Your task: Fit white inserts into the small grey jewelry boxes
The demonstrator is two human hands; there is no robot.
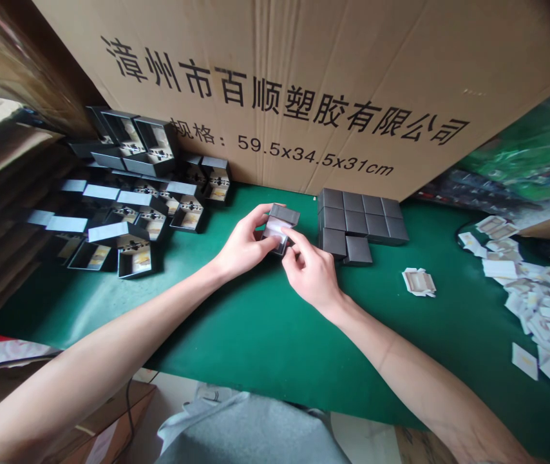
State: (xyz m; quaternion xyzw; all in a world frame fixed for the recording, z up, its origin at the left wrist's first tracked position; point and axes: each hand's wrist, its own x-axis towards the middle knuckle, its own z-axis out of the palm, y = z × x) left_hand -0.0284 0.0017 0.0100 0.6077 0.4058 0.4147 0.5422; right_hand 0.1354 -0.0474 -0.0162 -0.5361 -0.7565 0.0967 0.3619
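Observation:
My left hand (246, 243) is closed around a small dark jewelry box (284, 214) whose lid stands open, with a pale lining inside. My right hand (312, 267) reaches to the box from the right. Its index finger touches the pale interior while the other fingers curl in; I see nothing held in them. Just right of the hands sits a block of closed dark boxes (364, 219), set in rows. To the left are several open dark boxes (134, 258), showing bare beige insides, some of them stacked.
A large printed cardboard carton (275, 38) walls off the back of the green table (236, 335). One white insert (418, 282) lies right of the closed boxes. A heap of white inserts (545, 303) spreads along the right edge. Flattened cardboard (4, 193) is piled at left.

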